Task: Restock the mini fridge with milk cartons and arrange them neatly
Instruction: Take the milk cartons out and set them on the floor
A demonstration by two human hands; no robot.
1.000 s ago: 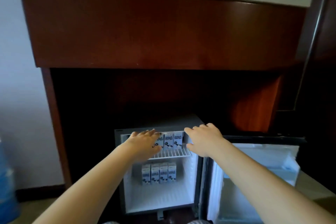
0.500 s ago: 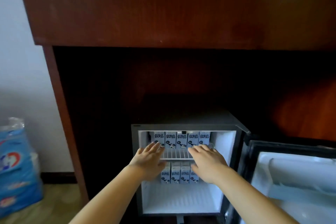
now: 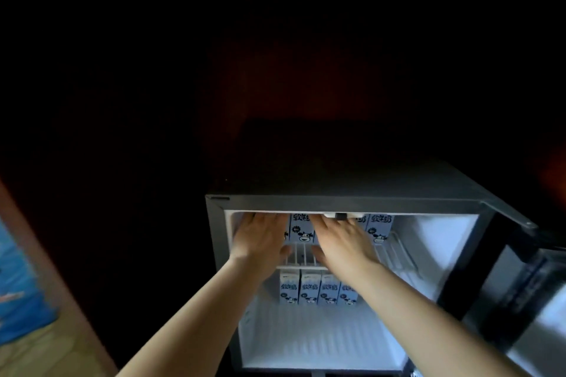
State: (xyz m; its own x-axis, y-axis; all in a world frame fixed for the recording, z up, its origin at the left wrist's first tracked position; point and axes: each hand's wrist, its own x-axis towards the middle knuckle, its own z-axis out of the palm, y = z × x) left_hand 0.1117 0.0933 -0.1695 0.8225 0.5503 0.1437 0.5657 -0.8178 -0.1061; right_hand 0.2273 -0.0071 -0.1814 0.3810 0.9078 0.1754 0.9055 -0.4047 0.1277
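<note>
Blue plastic-wrapped pack (image 3: 18, 291) sat blurred at left edge. Reddish wood cabinet panel (image 3: 56, 291) ran diagonally beside it. Tan floor (image 3: 46, 355) lower left. Upper frame was dark.

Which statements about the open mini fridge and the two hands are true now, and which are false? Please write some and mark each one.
1. The door of the mini fridge stands open. True.
2. The left hand and the right hand both reach the upper cartons on the wire shelf. True.
3. Below the wire shelf there are no cartons. False: four lower cartons stand there upright in a row.
4. The right hand holds a carton outside the fridge. False: it is inside, with its fingers straight against the upper cartons.
</note>
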